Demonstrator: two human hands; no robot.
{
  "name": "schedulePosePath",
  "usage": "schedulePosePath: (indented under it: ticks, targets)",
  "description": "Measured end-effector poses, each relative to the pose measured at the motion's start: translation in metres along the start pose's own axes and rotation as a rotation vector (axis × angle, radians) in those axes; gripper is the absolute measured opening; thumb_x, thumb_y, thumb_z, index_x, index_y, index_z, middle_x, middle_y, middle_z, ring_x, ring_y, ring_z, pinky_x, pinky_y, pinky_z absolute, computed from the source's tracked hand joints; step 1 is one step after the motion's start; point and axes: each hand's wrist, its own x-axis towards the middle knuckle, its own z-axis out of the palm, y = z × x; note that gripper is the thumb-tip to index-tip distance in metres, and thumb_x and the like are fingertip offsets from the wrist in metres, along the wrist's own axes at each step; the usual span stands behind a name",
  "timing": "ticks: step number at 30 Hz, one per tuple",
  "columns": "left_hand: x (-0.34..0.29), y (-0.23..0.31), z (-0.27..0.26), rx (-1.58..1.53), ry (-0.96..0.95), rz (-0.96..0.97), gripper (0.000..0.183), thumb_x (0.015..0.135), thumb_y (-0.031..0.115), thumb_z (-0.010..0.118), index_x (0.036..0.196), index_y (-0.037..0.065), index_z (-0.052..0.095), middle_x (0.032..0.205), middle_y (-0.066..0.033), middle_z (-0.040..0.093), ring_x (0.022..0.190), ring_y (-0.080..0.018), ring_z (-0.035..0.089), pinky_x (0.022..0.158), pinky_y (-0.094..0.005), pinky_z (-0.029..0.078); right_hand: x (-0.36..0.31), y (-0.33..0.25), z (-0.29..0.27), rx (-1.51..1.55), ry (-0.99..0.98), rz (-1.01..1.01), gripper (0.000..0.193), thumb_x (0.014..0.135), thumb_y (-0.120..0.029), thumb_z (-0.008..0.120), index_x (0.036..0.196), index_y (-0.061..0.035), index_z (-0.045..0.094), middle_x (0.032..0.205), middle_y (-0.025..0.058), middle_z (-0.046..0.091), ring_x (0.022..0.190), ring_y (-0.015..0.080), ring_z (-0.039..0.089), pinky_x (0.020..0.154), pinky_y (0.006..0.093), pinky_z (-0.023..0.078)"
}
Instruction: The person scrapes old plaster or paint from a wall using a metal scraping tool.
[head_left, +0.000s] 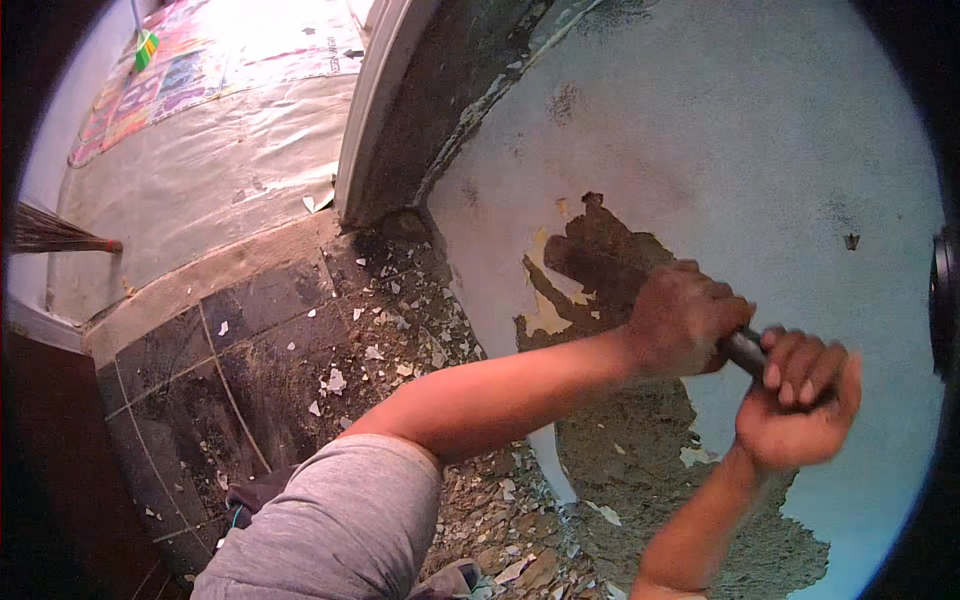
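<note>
Both my hands are wrapped round a dark rounded bar (744,352), held slanting in front of the wall. My left hand (688,318) is closed on its upper left part. Lower and to the right, my right hand (800,395) is closed round the other end. Most of the bar is hidden inside the fists, so its tip and kind do not show. Behind the hands, the pale painted wall (750,180) has a large stripped patch (630,465) of rough brown plaster with ragged edges. Flakes of yellowish paint (547,312) cling near its upper left.
Paint chips and rubble (500,555) lie along the wall's foot and over the dark tiles (270,350). To the left are a door frame (365,120), a doorway floor covered with a pale sheet (220,180), a twig broom (60,232) and a green-and-yellow brush (146,50).
</note>
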Motion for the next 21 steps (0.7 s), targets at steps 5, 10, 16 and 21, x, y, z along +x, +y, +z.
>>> schedulePosePath:
  ticks: [5,10,16,21]
  targets:
    - [0.035,0.052,0.007,-0.115,0.138,0.136,0.032,0.056,0.026,0.069,0.085,0.012,0.069,0.061,0.0007,0.051,0.050,-0.0160,0.056,0.050,-0.0343,0.042,-0.008,-0.066,0.013,0.079,-0.265,-0.160,0.036,0.094,-0.030,0.048,0.063,-0.0166,0.035,0.056,0.0009,0.033,0.057,0.0147,0.032,0.075,0.0360,0.034]
    - [0.042,0.024,0.012,-0.008,0.253,0.048,0.036,0.050,0.027,0.073,0.082,0.012,0.068,0.057,0.0001,0.052,0.049,-0.0186,0.056,0.050,-0.0351,0.041,0.024,-0.038,0.018,0.032,-0.251,0.007,0.042,0.100,-0.040,0.042,0.066,-0.0167,0.038,0.056,0.0004,0.037,0.056,0.0141,0.034,0.080,0.0370,0.034]
    - [0.047,0.033,0.019,-0.062,0.236,0.093,0.034,0.050,0.027,0.077,0.080,0.014,0.067,0.060,-0.0005,0.057,0.050,-0.0209,0.058,0.052,-0.0365,0.044,0.021,-0.040,0.005,0.039,-0.199,-0.043,0.039,0.099,-0.034,0.044,0.065,-0.0157,0.038,0.056,0.0008,0.035,0.056,0.0159,0.036,0.081,0.0394,0.037]
    - [-0.002,-0.006,0.000,0.045,-0.064,0.074,0.044,0.045,0.029,0.078,0.085,0.014,0.068,0.063,0.0001,0.058,0.055,-0.0211,0.061,0.053,-0.0371,0.044,-0.001,0.019,0.008,0.095,0.124,0.103,0.041,0.098,-0.035,0.044,0.063,-0.0146,0.041,0.053,0.0015,0.038,0.052,0.0163,0.036,0.077,0.0421,0.040]
